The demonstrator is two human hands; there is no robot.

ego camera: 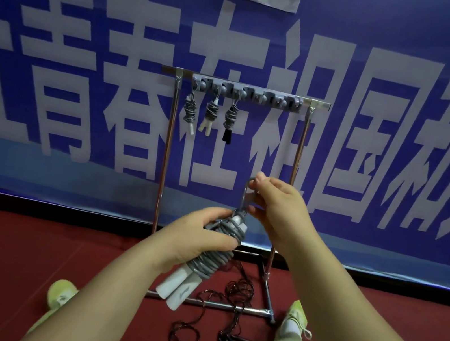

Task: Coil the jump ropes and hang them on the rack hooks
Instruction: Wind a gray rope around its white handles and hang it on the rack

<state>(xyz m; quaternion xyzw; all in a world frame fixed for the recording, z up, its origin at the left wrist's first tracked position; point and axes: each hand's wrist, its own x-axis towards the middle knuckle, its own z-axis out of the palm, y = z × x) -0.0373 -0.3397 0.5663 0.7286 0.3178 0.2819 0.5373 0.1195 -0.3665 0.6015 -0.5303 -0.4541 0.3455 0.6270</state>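
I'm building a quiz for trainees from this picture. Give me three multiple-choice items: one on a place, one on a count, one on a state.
1. Where does the dark loose rope lie?
A. on the floor
B. on a hook
C. on a shelf

2. How many ropes hang from the rack?
A. one
B. three
C. five

3. What state is the grey rope in?
A. stretched straight
B. coiled, in hand
C. hanging

Answers: 1 A, it sprawls on the red floor; 2 B, three bundles hang at the rack's left end; 3 B, the left hand grips the bundle while the right hand pinches its loop.

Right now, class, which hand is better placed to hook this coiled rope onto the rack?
Right hand: it pinches the loop atop the grey coiled rope, nearest the free hooks. Left hand merely grips the bundle.
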